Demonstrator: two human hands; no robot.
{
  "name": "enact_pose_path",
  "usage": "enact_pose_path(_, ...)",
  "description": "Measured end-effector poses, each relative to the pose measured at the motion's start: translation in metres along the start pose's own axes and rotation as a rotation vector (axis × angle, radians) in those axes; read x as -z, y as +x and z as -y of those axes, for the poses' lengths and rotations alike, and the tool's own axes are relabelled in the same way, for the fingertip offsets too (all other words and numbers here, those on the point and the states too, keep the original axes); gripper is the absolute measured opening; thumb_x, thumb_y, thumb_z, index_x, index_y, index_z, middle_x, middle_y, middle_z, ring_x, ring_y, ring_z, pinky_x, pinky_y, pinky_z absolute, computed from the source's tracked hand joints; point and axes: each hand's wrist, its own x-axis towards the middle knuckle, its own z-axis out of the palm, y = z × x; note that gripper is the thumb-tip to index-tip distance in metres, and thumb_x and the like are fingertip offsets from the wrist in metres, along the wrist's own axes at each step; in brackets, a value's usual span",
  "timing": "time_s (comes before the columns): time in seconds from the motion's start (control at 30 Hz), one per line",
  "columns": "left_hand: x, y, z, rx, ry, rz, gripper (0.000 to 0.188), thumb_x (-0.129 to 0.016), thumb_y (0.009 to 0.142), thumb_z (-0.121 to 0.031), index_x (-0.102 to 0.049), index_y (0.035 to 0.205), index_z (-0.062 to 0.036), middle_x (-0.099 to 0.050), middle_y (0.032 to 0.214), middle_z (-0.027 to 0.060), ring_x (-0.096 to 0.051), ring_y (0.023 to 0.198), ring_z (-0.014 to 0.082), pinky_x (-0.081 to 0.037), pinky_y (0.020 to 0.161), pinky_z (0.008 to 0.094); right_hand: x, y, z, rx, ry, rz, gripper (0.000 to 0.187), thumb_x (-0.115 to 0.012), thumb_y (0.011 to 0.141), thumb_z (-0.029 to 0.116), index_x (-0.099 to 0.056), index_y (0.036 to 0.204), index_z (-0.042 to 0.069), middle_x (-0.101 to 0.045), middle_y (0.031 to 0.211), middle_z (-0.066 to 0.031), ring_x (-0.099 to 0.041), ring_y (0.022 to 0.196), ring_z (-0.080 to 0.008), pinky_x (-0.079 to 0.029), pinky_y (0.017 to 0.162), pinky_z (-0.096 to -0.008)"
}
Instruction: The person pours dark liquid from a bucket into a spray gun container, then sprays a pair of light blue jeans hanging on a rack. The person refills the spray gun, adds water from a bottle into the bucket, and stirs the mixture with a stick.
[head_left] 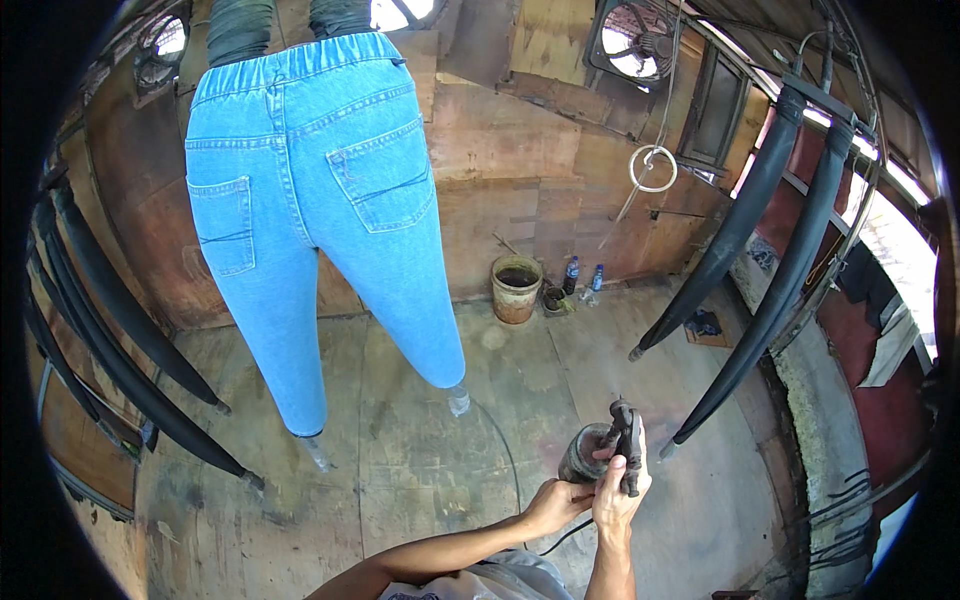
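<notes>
One pair of light-blue jeans (330,200) hangs legs-down; low to its right, the person's right hand (618,492) grips a spray gun (628,440), the left hand (555,507), nearer the jeans, holding the dark cup (576,462).

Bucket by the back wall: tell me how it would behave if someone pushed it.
The bucket is probably heavy for its size, since dark contents fill much of it. If those are liquid, as they appear, a sharp shove could slop them over. Its base looks narrower than its rim, so a high push might tip it.
</notes>
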Motion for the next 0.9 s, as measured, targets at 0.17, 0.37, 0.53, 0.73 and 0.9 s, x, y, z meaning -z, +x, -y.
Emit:
enact_pose_path(0.17, 0.000, 0.007, 0.000, 0.007, -0.094, 0.122, 0.029, -0.065, 0.097, -0.007, -0.070, 0.125, -0.0038, -0.075, 0.108, 0.0217, -0.075, 0.101, 0.0227, -0.056, 0.086, 0.0364, 0.003, 0.005, 0.000, 0.012, 0.004, 0.020, 0.075, -0.058, 0.102, 0.054, -0.044, 0.154, 0.002, -0.069, 0.083, -0.0048, -0.048, 0.051, -0.0049, -0.038, 0.045, -0.0235)
enact_pose_path(0.37, 0.000, 0.010, 0.004, -0.067, -0.064, 0.113, 0.027, -0.065, 0.097, -0.007, -0.070, 0.123, -0.0032, -0.075, 0.106, 0.0225, -0.075, 0.100, 0.0209, -0.056, 0.085, 0.0363, 0.002, 0.008, 0.001, 0.001, 0.011, 0.039, 0.076, -0.059, 0.102, 0.055, -0.044, 0.154, 0.002, -0.069, 0.083, -0.0050, -0.048, 0.051, -0.0045, -0.037, 0.045, -0.0230)
enact_pose_path(0.53, -0.002, 0.003, 0.003, -0.066, -0.059, -0.001, 0.026, -0.065, 0.096, -0.007, -0.070, 0.121, -0.0032, -0.076, 0.098, 0.0208, -0.076, 0.093, 0.0223, -0.057, 0.080, 0.0374, -0.002, 0.005, 0.005, 0.013, 0.002, 0.025, 0.080, -0.059, 0.100, 0.059, -0.044, 0.154, 0.002, -0.068, 0.082, -0.0042, -0.047, 0.051, -0.0041, -0.036, 0.045, -0.0225)
enact_pose_path(0.73, 0.021, -0.018, 0.003, -0.047, -0.058, 0.085, 0.023, -0.068, 0.096, -0.013, -0.073, 0.117, -0.0064, -0.074, 0.096, 0.0237, -0.077, 0.089, 0.0259, -0.056, 0.077, 0.0385, -0.018, -0.017, 0.020, -0.006, -0.041, -0.036, 0.072, -0.058, 0.103, 0.051, -0.046, 0.152, 0.000, -0.073, 0.087, -0.0098, -0.068, 0.078, -0.0143, -0.054, 0.075, -0.0304)
enact_pose_path(0.9, 0.038, -0.042, 0.000, -0.085, 0.012, 0.074, 0.023, -0.069, 0.096, -0.014, -0.073, 0.117, -0.0065, -0.073, 0.093, 0.0236, -0.077, 0.088, 0.0247, -0.057, 0.074, 0.0382, -0.032, -0.040, 0.036, -0.007, -0.052, -0.064, 0.069, -0.058, 0.104, 0.047, -0.047, 0.152, -0.001, -0.074, 0.092, -0.0104, -0.068, 0.081, -0.0147, -0.054, 0.078, -0.0304)
